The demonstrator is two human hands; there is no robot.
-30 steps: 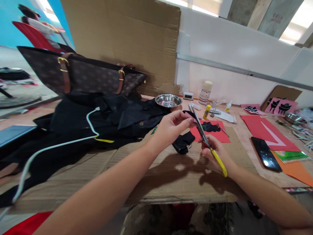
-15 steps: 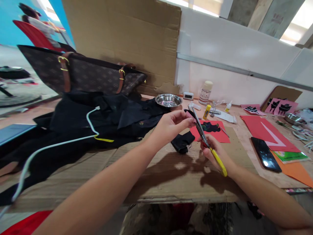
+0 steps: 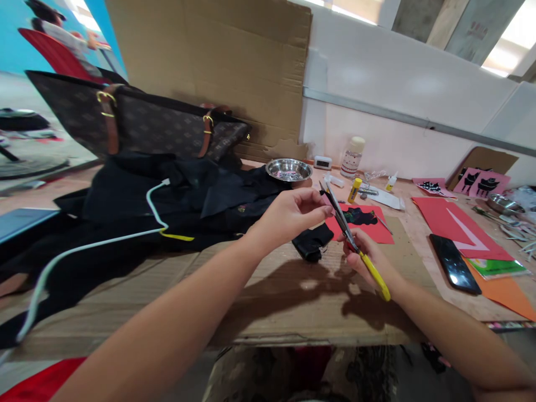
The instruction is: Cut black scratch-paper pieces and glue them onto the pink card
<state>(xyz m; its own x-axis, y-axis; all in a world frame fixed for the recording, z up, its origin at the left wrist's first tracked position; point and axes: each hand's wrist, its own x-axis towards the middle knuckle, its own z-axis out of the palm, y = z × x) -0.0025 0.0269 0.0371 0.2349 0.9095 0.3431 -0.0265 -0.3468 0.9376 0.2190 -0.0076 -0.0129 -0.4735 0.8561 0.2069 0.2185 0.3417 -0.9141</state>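
My left hand (image 3: 293,215) pinches a small piece of black-and-pink paper (image 3: 324,195) above the cardboard work surface (image 3: 234,296). My right hand (image 3: 371,259) grips yellow-handled scissors (image 3: 349,237), whose blades point up and left and meet the paper at my left fingertips. Just below the hands a black folded object (image 3: 312,244) lies on the cardboard. Behind it lies a red sheet with a dark cut-out shape (image 3: 364,220).
Black clothing (image 3: 176,204) with a white cable (image 3: 84,245) covers the left, backed by a brown patterned bag (image 3: 138,125). A steel bowl (image 3: 288,169), glue stick (image 3: 355,191) and bottle (image 3: 350,156) stand behind. A phone (image 3: 454,262), red and orange sheets lie at right.
The scissors and the held paper have shifted slightly up and left; the hands stay in much the same place. The view has tilted a little.
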